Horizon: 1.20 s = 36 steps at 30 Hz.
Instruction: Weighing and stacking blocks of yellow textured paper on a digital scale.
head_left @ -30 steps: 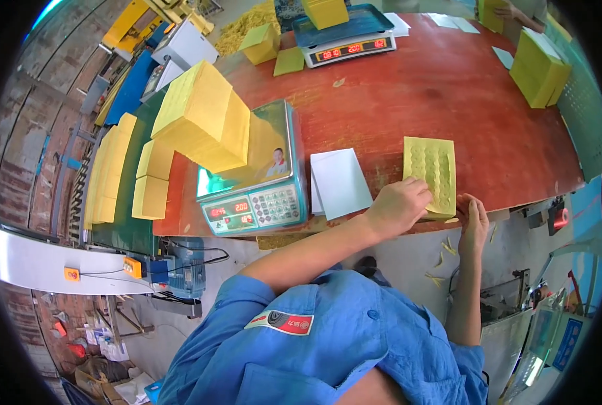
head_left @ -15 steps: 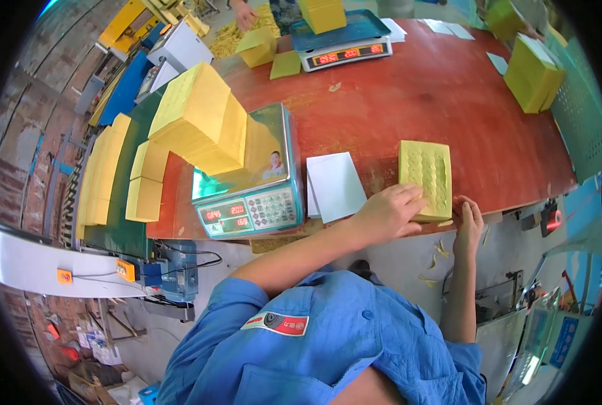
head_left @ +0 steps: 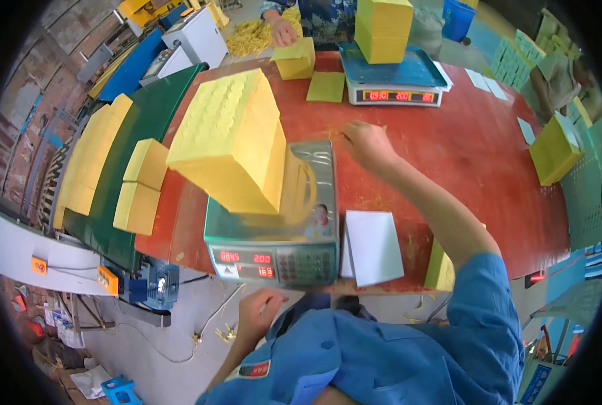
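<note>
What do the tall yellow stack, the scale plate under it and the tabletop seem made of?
Yellow stack: probably matte paper sheets, given its dull sides and rows of scalloped marks on top. Scale plate: likely polished metal, since it mirrors the yellow. Tabletop: perhaps painted board; the red finish looks scuffed, the base unclear.

Cam's up there on the worker's head, L fisheye of 2, aimed down & fwd over the blue work shirt (head_left: 395,351), btm ctr. Teal digital scale (head_left: 274,265) is close, ctr-L; red tabletop (head_left: 463,162) spreads mid-frame; white digital scale (head_left: 397,98)'s farther off, upper ctr. Edges bend.
</note>
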{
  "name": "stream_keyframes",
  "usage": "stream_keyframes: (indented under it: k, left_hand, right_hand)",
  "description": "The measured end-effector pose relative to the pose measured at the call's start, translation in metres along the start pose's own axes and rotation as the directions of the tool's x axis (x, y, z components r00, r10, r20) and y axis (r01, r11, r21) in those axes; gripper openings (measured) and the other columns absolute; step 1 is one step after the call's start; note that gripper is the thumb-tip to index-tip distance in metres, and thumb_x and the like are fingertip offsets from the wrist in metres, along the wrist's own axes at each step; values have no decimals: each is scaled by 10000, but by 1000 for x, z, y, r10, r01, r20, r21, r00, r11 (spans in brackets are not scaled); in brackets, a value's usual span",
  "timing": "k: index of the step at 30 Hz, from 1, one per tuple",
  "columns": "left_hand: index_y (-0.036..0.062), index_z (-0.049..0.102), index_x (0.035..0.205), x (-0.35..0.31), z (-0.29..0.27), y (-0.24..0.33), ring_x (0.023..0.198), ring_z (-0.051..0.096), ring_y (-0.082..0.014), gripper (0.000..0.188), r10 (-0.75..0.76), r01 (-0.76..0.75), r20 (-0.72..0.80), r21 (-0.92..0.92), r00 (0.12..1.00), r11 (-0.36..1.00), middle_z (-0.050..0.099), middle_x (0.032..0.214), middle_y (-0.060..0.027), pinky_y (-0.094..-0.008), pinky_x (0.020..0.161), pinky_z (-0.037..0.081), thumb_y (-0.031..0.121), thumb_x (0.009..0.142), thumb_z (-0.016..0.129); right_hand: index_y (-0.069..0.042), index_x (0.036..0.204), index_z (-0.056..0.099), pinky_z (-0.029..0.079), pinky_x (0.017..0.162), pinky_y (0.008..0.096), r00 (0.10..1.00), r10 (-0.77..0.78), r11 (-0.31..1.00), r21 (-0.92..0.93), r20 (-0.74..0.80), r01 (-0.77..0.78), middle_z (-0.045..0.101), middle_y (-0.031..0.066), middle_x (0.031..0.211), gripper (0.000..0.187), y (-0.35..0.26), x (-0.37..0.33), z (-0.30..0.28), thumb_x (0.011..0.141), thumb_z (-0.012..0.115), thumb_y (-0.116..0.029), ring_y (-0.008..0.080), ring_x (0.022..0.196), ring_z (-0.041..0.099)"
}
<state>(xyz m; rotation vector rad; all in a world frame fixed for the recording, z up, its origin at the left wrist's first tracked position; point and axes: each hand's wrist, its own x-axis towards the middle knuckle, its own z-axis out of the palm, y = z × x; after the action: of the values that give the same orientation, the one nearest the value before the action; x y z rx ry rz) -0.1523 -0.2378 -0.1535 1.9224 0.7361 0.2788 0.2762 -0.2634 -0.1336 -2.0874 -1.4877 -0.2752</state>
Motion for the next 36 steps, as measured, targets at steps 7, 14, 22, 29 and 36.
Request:
stream_keyframes:
  k: [7,14,22,29,36]
  left_hand:
    - [-8,715,923,-24,-53,-78,809,676,-167,192,-271,303,-230,117,935,946,712,849,-119,-290,733,515,141,896,597]
    - [45,681,936,-19,-101,-128,634,536,-139,211,-316,366,-305,122,898,923,604,701,-77,-303,595,450,211,969,555]
    - [57,697,961,-14,-117,-145,647,578,-145,244,-395,438,-248,153,885,886,650,744,-89,-306,599,472,253,971,553]
    - [-28,658,1109,18,-95,-30,995,652,-200,273,-309,373,261,-249,914,894,684,1073,-122,-303,871,497,142,932,537]
    - [1,258,1480,107,25,51,1322,437,-269,681,296,246,482,-776,825,580,441,1441,-147,-411,1043,421,434,998,468]
  right_hand:
    - [-1,1106,574,549,780,451,951,237,893,-431,196,-134,617,207,1070,264,109,131,164,869,519,-103,371,904,652]
    - [-67,893,740,577,740,392,860,261,863,-505,438,-5,720,145,956,179,123,181,184,857,573,-120,297,907,705]
    - [-66,858,731,576,697,386,894,186,855,-515,408,57,716,150,893,152,116,167,170,816,591,-108,276,847,712]
    - [20,847,627,517,722,473,963,269,962,-34,0,-269,653,242,827,170,71,78,74,810,574,-137,420,813,631]
    - [-12,841,580,519,628,410,989,-148,989,15,-18,148,590,162,802,84,-44,-55,-83,777,615,-54,345,740,616]
